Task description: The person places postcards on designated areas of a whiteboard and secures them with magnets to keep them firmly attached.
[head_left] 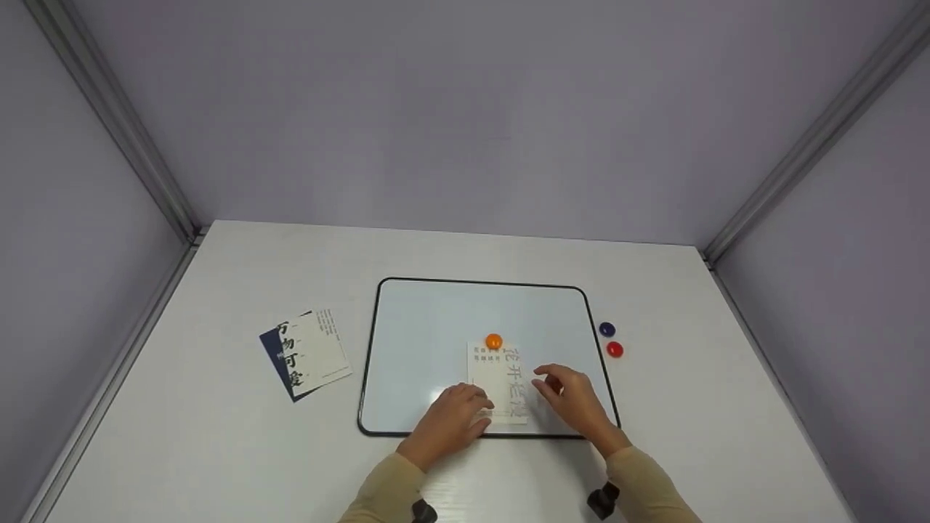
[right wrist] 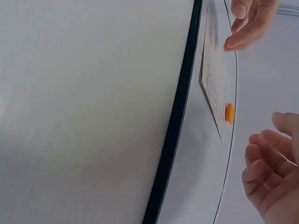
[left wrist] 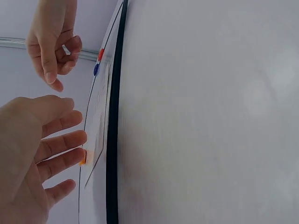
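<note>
Resting my hands at the card on the whiteboard

Pressing lightly, my left hand [head_left: 449, 420] lies on the lower left corner of the card [head_left: 501, 383], fingers nearly straight and relaxed, gripping nothing; the left wrist view shows those fingers [left wrist: 56, 144] spread and loose. My right hand [head_left: 574, 398] hovers just beside the card's right edge, fingers loosely curled, thumb forward, holding nothing. From the right wrist view its fingers [right wrist: 261, 163] hang bent above the board; whether any fingertip touches the card I cannot tell

The card is white with large grey characters and lies upright on the whiteboard [head_left: 421, 327], in its lower middle part. An orange magnet [head_left: 493, 341] sits on the card's top edge, pinning it to the board. The whiteboard has a thin black rim and lies flat on the white table [head_left: 218, 436], near the front edge

Just off the board's right side lie a blue magnet [head_left: 607, 330] and, touching or nearly touching it, a red magnet [head_left: 615, 349]. Well apart to the left, on the table, rests a small stack of cards [head_left: 305, 354], tilted, a white one with black brush characters on top of a dark blue one
</note>
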A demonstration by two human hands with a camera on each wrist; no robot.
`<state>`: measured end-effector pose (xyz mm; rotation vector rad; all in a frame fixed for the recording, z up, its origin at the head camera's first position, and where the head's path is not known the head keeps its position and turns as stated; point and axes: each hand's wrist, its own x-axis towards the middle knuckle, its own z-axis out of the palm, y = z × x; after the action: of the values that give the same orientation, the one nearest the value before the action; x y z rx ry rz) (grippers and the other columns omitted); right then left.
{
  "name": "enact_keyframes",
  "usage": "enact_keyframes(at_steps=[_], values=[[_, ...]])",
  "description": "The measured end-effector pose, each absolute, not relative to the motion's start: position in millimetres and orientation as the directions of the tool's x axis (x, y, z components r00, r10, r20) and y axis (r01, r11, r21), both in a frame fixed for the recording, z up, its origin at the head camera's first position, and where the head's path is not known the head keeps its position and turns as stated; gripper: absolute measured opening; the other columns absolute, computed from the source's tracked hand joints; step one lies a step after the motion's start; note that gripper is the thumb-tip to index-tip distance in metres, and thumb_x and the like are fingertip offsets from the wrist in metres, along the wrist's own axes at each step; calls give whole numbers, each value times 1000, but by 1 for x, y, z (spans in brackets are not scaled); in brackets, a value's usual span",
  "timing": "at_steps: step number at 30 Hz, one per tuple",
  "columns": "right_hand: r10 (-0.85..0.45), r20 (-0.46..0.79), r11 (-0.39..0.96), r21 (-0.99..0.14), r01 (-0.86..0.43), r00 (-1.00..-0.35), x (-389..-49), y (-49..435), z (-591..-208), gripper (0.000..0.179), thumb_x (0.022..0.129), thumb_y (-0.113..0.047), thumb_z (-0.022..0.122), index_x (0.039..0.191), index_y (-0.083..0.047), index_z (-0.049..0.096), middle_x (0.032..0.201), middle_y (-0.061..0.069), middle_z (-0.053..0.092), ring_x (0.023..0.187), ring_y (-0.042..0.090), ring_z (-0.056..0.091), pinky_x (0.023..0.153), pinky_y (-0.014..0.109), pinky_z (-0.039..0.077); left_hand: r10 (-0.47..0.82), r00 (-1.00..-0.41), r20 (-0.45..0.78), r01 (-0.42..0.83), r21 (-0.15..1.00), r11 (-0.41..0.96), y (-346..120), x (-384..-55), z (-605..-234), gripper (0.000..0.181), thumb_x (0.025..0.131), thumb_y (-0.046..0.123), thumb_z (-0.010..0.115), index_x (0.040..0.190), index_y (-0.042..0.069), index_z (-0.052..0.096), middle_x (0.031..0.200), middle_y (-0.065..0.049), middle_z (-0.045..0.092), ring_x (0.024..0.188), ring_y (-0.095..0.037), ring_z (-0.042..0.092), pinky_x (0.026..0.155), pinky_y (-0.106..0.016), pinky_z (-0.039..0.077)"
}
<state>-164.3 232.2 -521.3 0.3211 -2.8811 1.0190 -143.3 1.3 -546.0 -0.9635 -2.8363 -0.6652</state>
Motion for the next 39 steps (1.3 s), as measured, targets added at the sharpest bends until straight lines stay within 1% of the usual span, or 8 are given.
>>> enact_keyframes(at_steps=[6, 12, 16, 22, 26, 31, 35, 39], values=[[-162, 129, 794, -572, -207, -978, -154, 242, -525, 15, 87, -9, 68, 102, -4, 70, 78, 1, 66, 70, 3, 52, 63, 16, 49, 540, -805, 245, 591, 399, 701, -8, -140, -545, 17, 91, 22, 65, 104, 12, 70, 108, 0, 68, 106, -17, 62, 99, -34, 50], [-156, 100, 818, -545, -185, -983, -141, 256, -527, 16, 88, -11, 68, 102, -5, 69, 91, 3, 72, 83, 13, 65, 74, 28, 58, 506, -825, 252, 563, 450, 693, -17, -137, -542, 17, 91, 22, 65, 105, 12, 68, 107, -1, 68, 105, -17, 63, 96, -34, 52], [-146, 38, 819, -556, -142, -989, -136, 265, -528, 16, 89, -13, 66, 104, -7, 69, 100, 4, 72, 95, 19, 67, 84, 37, 58, 488, -837, 249, 546, 453, 705, -23, -136, -541, 18, 91, 21, 65, 106, 12, 68, 107, -1, 68, 104, -17, 63, 94, -34, 53], [-132, 13, 841, -528, -119, -991, -129, 278, -531, 14, 90, -16, 66, 103, -12, 69, 99, -1, 71, 98, 17, 66, 89, 40, 56, 478, -829, 290, 559, 447, 698, -32, -138, -540, 16, 90, 18, 66, 104, 10, 68, 104, -2, 69, 102, -18, 63, 90, -34, 54], [-179, 54, 857, -482, -183, -982, -124, 287, -536, 15, 90, -18, 66, 104, -14, 69, 103, -2, 70, 102, 17, 65, 92, 41, 54, 463, -835, 299, 551, 442, 708, -37, -139, -540, 16, 90, 19, 66, 104, 10, 68, 104, -3, 69, 101, -18, 63, 89, -35, 54], [-281, 100, 864, -407, -297, -954, -117, 298, -541, 26, 88, -19, 69, 114, -14, 67, 119, 3, 65, 115, 23, 61, 98, 43, 52, 443, -845, 300, 535, 448, 716, -43, -141, -539, 17, 90, 18, 66, 105, 9, 68, 104, -4, 69, 102, -19, 64, 90, -36, 54], [-351, 92, 874, -324, -361, -932, -112, 306, -542, 38, 87, -22, 69, 124, -16, 62, 133, 8, 58, 125, 28, 56, 102, 46, 49, 422, -862, 280, 506, 459, 730, -48, -142, -540, 17, 91, 19, 65, 105, 10, 68, 105, -4, 69, 103, -19, 63, 91, -36, 54], [-405, 73, 880, -241, -410, -911, -107, 312, -543, 45, 87, -25, 69, 131, -18, 58, 141, 10, 53, 132, 30, 51, 106, 48, 46, 406, -873, 271, 488, 471, 735, -54, -142, -540, 17, 91, 19, 65, 105, 10, 68, 105, -4, 69, 104, -19, 63, 91, -36, 54]])
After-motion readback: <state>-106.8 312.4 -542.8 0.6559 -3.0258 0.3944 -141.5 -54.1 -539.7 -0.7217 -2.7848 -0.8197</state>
